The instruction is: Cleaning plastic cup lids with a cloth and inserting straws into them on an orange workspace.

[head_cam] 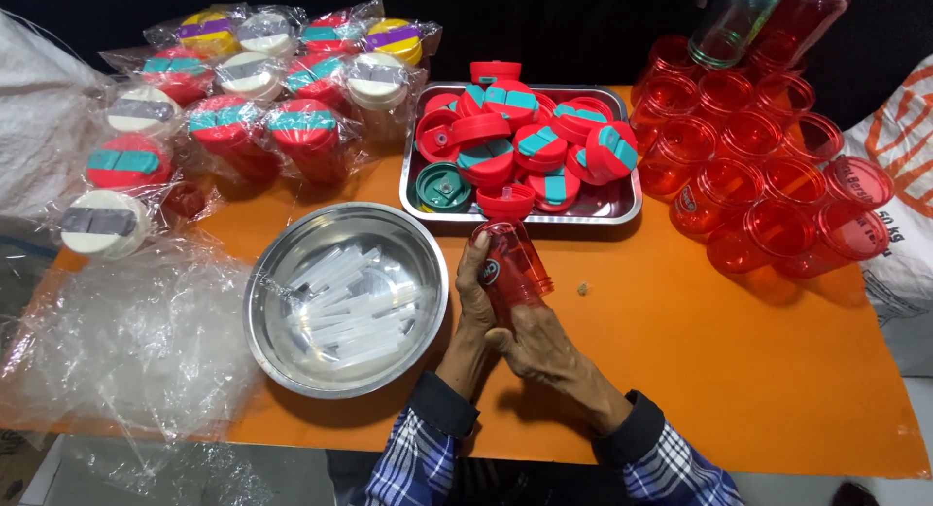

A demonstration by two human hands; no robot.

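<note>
A clear red plastic bottle [510, 263] lies tilted between both hands, its open mouth pointing away toward the tray. My left hand [473, 307] wraps its left side with fingers up along the wall. My right hand [544, 355] holds its base from below. Just beyond the bottle's mouth stands a rectangular steel tray [622, 207] piled with red lids with teal flaps [530, 137] and one green lid [443, 187]. To the left of my hands sits a round steel bowl [282, 273] holding several clear plastic straws [355, 307].
Several empty red bottles [768, 180] lie stacked at the right on the orange table [700, 360]. Wrapped, lidded bottles [253, 98] crowd the back left. Clear plastic bags [126, 341] lie at the front left. A white sack [904, 156] rests at the right edge.
</note>
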